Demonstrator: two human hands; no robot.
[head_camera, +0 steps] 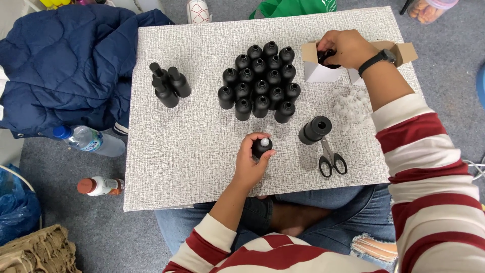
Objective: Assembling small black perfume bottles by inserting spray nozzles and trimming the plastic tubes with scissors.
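Grey carpet surrounds a low bench with a textured pale top, where a person in a red-and-white striped top sits cross-legged. Their left hand has its fingers curled around a small black bottle with a pale insert in its neck, held upright on the bench near the front edge. Their right hand reaches into an open cardboard box at the far right corner, fingers closed on something dark inside. Between them stands a tight cluster of black bottles. Black scissors lie beside a black bottle on its side. Three capped bottles stand apart, left.
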